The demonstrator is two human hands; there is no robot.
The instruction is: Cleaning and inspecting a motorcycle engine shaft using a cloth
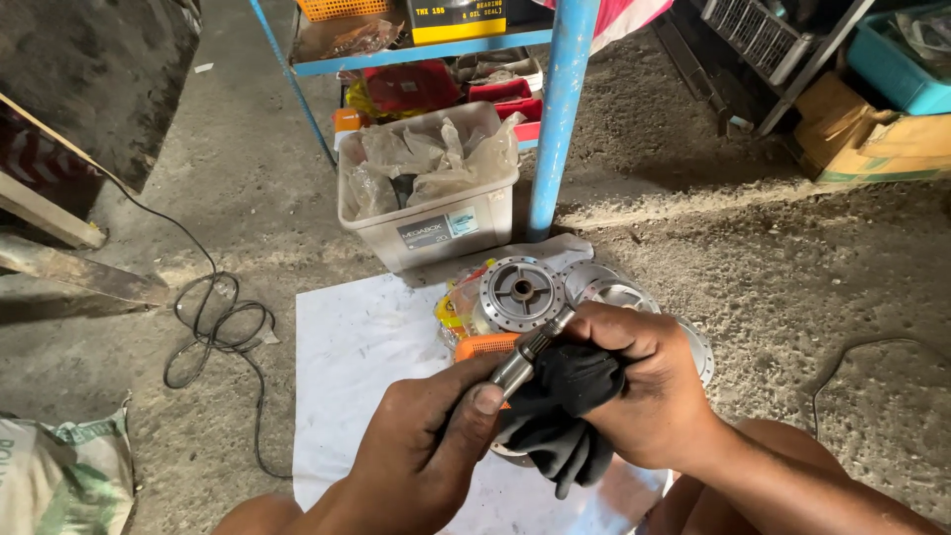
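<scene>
Concrete floor: both hands (L (426, 446) & R (644, 381)) grip metal shaft (525, 359)

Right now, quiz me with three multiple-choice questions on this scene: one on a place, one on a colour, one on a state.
1. Where is the plastic storage box?
A. Beside the blue post
B. On the coiled cable
C. On the sack

2. What colour is the cloth in the right hand?
A. Yellow
B. Black
C. White

3. How is the metal shaft held?
A. Lying loose
B. Left hand only
C. Between both hands

A: the box stands left of the post.
B: dark cloth bunches under the fingers.
C: the left thumb presses it and the right hand grips it.
</scene>
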